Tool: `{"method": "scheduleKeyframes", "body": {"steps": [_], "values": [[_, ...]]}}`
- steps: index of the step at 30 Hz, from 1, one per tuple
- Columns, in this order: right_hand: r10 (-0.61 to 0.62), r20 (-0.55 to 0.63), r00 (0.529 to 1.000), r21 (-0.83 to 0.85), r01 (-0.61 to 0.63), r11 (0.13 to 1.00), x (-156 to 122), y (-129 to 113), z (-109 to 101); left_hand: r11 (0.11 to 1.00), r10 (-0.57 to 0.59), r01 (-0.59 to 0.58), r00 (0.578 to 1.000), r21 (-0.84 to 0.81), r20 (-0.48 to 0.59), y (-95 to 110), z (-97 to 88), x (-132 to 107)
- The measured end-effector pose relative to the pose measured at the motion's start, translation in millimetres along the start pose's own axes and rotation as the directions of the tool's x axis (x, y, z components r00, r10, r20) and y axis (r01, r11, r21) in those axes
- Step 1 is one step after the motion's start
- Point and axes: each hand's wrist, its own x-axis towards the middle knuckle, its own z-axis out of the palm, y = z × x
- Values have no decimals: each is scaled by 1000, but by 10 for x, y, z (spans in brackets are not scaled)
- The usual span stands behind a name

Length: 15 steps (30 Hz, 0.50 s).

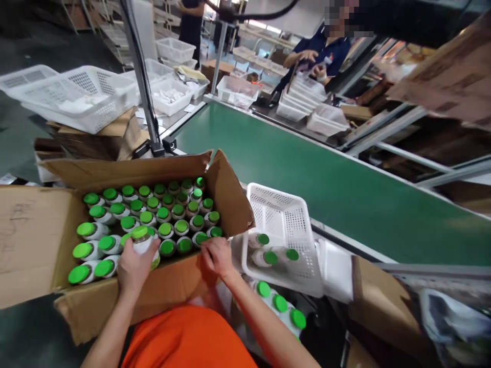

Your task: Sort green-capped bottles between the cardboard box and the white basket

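Observation:
An open cardboard box (180, 286) in front of me is packed with several white bottles with green caps (164, 212). My left hand (134, 268) is closed around one such bottle (142, 240), lifted a little above the box's near edge. My right hand (217, 255) reaches into the box's near right corner, fingers curled on the cap of another bottle (200, 238). A white plastic basket (286, 214) tilts just right of the box and holds two bottles (264, 255). Three more bottles (282, 306) lie under it, near my right forearm.
A green conveyor belt (307, 174) runs diagonally behind the basket. White baskets (80, 94) stack at the back left beside a metal post (141, 76). A seated person (318, 53) works across the belt with more baskets. Cardboard (379, 301) lies at the right.

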Motion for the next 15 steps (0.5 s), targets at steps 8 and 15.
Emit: {"method": "scheduleKeyframes", "body": {"steps": [8, 15], "values": [[262, -66, 963, 13, -262, 965, 6, 39, 29, 1000, 7, -8, 1000, 0, 24, 30, -24, -19], [56, 39, 998, -136, -51, 989, -121, 6, 76, 998, 50, -50, 998, 29, 31, 22, -14, -24]]}}
